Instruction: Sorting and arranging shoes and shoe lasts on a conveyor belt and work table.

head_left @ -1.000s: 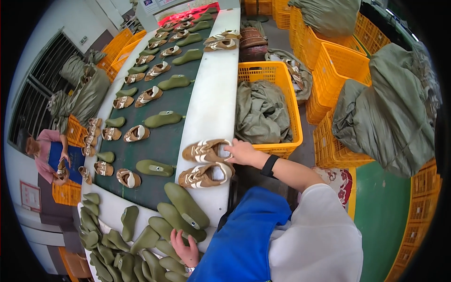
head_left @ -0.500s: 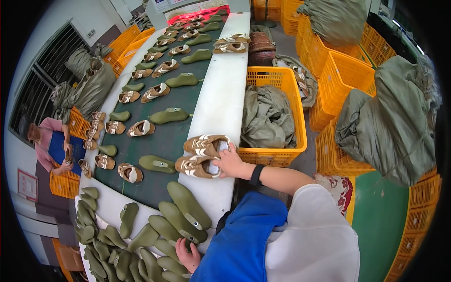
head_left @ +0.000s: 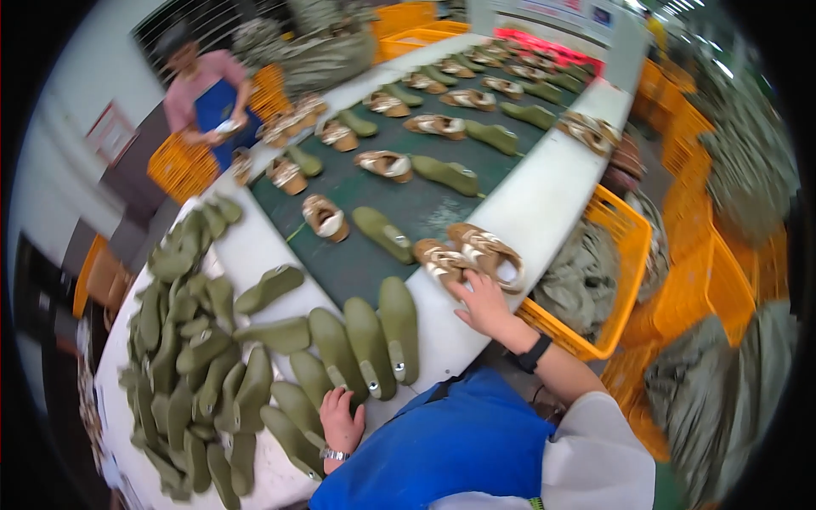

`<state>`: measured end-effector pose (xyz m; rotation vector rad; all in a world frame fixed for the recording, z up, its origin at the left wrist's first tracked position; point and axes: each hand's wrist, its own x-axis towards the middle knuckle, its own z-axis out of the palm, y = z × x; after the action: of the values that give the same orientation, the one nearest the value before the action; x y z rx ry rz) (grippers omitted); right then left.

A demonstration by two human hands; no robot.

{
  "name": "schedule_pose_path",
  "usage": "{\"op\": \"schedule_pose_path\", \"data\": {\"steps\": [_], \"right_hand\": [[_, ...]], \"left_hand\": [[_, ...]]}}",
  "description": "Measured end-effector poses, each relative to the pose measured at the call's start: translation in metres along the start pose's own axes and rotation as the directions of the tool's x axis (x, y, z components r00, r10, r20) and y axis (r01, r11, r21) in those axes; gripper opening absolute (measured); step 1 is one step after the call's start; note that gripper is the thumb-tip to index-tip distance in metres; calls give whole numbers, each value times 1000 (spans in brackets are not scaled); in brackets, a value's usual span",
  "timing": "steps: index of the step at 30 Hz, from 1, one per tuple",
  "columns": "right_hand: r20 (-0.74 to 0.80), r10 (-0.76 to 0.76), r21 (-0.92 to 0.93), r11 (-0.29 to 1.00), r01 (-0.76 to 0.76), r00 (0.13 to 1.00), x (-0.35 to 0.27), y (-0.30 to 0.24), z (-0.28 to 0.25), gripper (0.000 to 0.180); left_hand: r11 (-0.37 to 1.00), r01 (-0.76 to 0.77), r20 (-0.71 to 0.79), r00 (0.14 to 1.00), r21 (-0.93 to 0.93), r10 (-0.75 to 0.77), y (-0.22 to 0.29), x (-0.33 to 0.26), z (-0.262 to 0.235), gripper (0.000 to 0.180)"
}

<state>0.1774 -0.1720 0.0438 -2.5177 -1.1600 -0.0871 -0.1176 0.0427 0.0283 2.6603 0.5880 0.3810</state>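
A pair of brown sneakers with white stripes (head_left: 491, 252) sits side by side on the white ledge right of the green belt. My right hand (head_left: 489, 308) is at the heel end of the left shoe, thumb and fingers closed about its heel edge; blur softens the fingertips. Lower down, my left hand (head_left: 342, 422) lies with fingers spread on the near ends of green shoe lasts, not gripping one. Beyond it, a row of lasts (head_left: 365, 344) lies side by side, toes pointing away. A large heap of lasts (head_left: 204, 357) covers the white table's left part.
The green belt (head_left: 357, 200) carries rows of sneakers and lasts away from me. Another pair of sneakers (head_left: 586, 132) sits farther up the ledge. A yellow crate (head_left: 633, 255) with grey-green cloth stands at the right. Across the belt, a person in a blue apron (head_left: 217, 106) handles something.
My view has swung left, bringing more of the lasts into sight. My right hand stays at the sneakers but has shifted to the left shoe's heel; my left hand remains by the lasts.
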Motion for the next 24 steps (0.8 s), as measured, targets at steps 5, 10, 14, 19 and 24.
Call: {"op": "schedule_pose_path", "data": {"steps": [5, 10, 14, 19, 24], "right_hand": [[272, -281, 443, 885, 140, 920, 3, -75, 23, 43], [206, -443, 305, 876, 373, 873, 8, -106, 75, 51], [224, -454, 311, 872, 378, 862, 18, -115, 83, 53], [254, -494, 327, 853, 407, 832, 24, -111, 85, 52], [97, -479, 350, 837, 421, 872, 31, -109, 99, 43]], "left_hand": [[997, 29, -66, 998, 68, -25, 11, -1, 1, 44], [980, 165, -85, 984, 108, -157, 7, -8, 0, 55], [954, 210, 38, 974, 214, -223, 4, 7, 11, 73], [978, 148, 253, 950, 149, -183, 5, 22, 22, 83], [985, 172, 413, 898, -18, -150, 10, 17, 28, 85]]}}
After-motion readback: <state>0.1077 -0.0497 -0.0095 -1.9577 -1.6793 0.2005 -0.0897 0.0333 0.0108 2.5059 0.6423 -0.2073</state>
